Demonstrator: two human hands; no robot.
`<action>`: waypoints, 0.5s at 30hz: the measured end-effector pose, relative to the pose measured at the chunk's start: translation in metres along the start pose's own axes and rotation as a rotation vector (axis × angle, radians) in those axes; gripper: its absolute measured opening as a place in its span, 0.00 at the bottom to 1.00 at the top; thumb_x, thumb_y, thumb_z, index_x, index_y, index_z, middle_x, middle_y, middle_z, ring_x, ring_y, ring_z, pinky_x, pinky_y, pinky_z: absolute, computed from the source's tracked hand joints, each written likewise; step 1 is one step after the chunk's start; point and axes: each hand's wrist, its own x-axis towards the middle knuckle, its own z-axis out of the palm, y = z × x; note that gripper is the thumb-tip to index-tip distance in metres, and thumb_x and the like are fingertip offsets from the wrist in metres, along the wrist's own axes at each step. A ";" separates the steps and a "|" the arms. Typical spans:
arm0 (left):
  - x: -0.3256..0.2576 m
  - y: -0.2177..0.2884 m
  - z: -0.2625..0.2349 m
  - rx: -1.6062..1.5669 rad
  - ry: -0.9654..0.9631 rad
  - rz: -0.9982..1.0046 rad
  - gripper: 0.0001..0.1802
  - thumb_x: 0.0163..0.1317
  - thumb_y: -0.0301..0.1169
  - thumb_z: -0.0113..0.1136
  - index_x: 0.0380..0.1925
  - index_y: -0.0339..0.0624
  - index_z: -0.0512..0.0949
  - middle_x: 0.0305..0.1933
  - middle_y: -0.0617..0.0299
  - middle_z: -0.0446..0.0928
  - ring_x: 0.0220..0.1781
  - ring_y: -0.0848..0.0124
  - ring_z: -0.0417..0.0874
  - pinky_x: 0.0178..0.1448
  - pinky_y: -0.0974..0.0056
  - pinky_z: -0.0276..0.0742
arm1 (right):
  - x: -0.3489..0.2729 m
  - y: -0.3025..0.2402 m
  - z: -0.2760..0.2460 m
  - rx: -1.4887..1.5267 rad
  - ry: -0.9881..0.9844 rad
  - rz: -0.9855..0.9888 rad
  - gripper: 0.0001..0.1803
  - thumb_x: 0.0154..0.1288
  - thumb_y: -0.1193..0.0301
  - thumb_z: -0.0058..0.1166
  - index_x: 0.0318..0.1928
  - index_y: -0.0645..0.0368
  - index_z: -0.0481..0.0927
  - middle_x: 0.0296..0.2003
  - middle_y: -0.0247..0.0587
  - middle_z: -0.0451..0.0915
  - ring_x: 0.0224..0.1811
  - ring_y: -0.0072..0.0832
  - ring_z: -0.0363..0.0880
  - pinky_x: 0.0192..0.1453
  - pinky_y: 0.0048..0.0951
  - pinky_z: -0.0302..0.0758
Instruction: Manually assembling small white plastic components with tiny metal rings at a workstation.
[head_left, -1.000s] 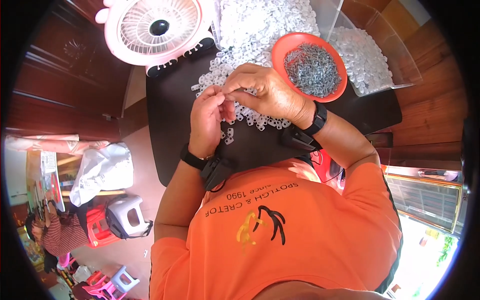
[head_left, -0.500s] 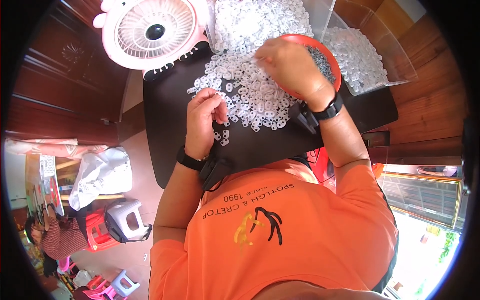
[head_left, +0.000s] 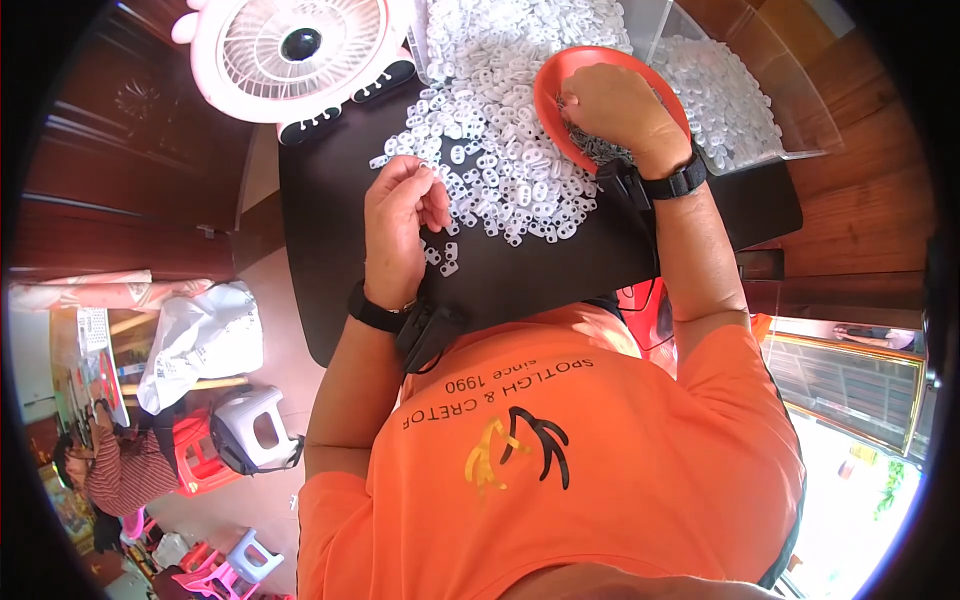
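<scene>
My right hand (head_left: pixel 618 104) reaches down into a round orange-red bowl (head_left: pixel 543 82) of small grey metal pieces (head_left: pixel 597 150), which look like nails. Its fingers are curled, and their tips are hidden among the pieces. At the left edge of a heap of small white plastic clips (head_left: pixel 520 185) is my left hand (head_left: pixel 405 205). The left thumb and forefinger are pinched together; what sits between them is too small to make out. A few loose clips (head_left: pixel 449 260) lie on the dark table (head_left: pixel 345 250) beside this hand.
A pink and white fan (head_left: pixel 300 45) stands at the table's far left. Behind the heap is a clear bin full of white clips (head_left: pixel 525 35); another clear bin (head_left: pixel 735 105) is at the right. Farther left are plastic stools (head_left: pixel 250 430) and a seated person (head_left: pixel 130 470).
My right hand has moved right, from above the clip heap and the bowl's left rim down into the bowl. My left hand stays pinched at the heap's edge. The view has shifted slightly.
</scene>
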 end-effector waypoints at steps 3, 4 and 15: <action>0.000 0.001 0.001 0.005 -0.004 -0.002 0.08 0.64 0.32 0.48 0.31 0.41 0.72 0.22 0.65 0.71 0.22 0.76 0.70 0.29 0.72 0.62 | -0.001 0.000 0.001 -0.008 0.008 -0.020 0.09 0.55 0.67 0.49 0.24 0.55 0.81 0.25 0.46 0.79 0.31 0.46 0.77 0.35 0.46 0.72; -0.001 0.001 0.002 0.018 -0.008 -0.007 0.08 0.64 0.32 0.48 0.31 0.41 0.72 0.22 0.65 0.71 0.22 0.76 0.70 0.29 0.72 0.62 | -0.001 0.000 0.001 -0.006 0.006 -0.019 0.09 0.55 0.67 0.49 0.24 0.55 0.81 0.25 0.46 0.79 0.31 0.46 0.77 0.35 0.46 0.72; 0.000 0.001 0.003 0.048 0.000 -0.021 0.08 0.64 0.32 0.48 0.30 0.41 0.72 0.22 0.64 0.72 0.21 0.76 0.70 0.28 0.72 0.62 | 0.007 0.016 0.010 0.244 0.176 -0.045 0.10 0.59 0.66 0.49 0.31 0.58 0.80 0.27 0.49 0.79 0.33 0.47 0.77 0.37 0.44 0.71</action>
